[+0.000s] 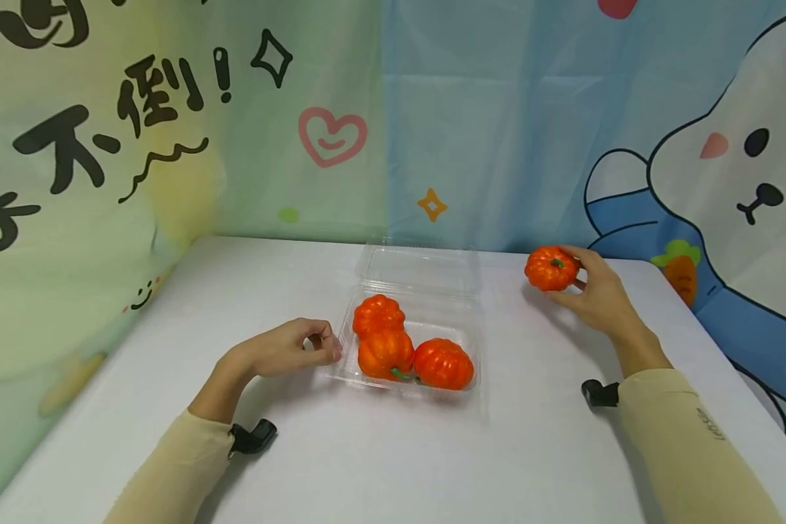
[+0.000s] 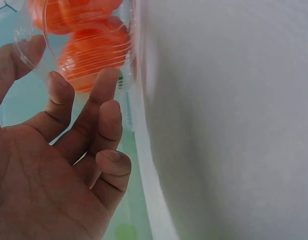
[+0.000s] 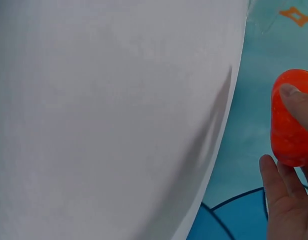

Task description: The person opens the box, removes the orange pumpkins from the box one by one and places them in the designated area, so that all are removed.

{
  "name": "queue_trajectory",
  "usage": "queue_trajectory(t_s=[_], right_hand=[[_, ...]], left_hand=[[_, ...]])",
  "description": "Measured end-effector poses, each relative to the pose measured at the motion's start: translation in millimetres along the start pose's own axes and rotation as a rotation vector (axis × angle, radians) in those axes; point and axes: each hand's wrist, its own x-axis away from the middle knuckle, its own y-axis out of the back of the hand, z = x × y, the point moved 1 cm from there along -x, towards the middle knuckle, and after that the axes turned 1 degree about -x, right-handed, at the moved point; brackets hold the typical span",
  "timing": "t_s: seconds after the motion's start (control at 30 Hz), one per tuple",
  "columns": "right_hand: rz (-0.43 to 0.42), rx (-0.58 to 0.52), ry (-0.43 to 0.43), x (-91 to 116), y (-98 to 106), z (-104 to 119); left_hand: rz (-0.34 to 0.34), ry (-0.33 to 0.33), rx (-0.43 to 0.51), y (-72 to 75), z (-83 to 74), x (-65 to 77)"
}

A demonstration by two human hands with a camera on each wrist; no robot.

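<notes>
My right hand (image 1: 592, 291) grips an orange toy pumpkin (image 1: 552, 268) between thumb and fingers above the table's back right. In the right wrist view that pumpkin (image 3: 294, 125) is cut off by the frame edge. Three more orange pumpkins lie in a clear plastic container (image 1: 419, 269), whose hinged lid lies open toward the back: one behind (image 1: 378, 314), one in front (image 1: 386, 355), one on the right (image 1: 444, 364). My left hand (image 1: 295, 348) pinches the container's left rim. In the left wrist view, thumb and bent fingers stand close about the clear plastic (image 2: 36, 30).
The white table (image 1: 367, 466) extends all round the container. Behind it hangs a printed backdrop (image 1: 498, 131). Black wrist-worn devices (image 1: 252, 437) show at both sleeves. The table's back edge runs just behind the lid.
</notes>
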Motion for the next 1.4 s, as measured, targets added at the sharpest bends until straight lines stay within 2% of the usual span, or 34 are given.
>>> queue_trajectory(t_s=[0.13, 0.37, 0.7, 0.9, 1.07, 1.4], right_hand=[[0.009, 0.023, -0.078, -3, 3, -10], [-0.003, 0.101, -0.135, -5, 6, -24], [0.045, 0.123, -0.288, -9, 6, -32], [0.041, 0.154, -0.326, -11, 8, -37], [0.068, 0.186, -0.353, -11, 8, -41], [0.124, 0.176, -0.376, -14, 3, -44]], left_hand=[[0.001, -0.018, 0.010, -1.1, -0.6, 1.9], [0.007, -0.014, 0.000, -1.8, -0.3, -0.4], [0.010, -0.005, 0.000, -1.2, -0.4, -0.9], [0.007, -0.005, -0.003, 0.8, -2.6, -2.8], [0.009, -0.009, -0.002, 1.8, -4.1, -2.6], [0.001, 0.001, 0.002, 1.5, -1.4, 1.7]])
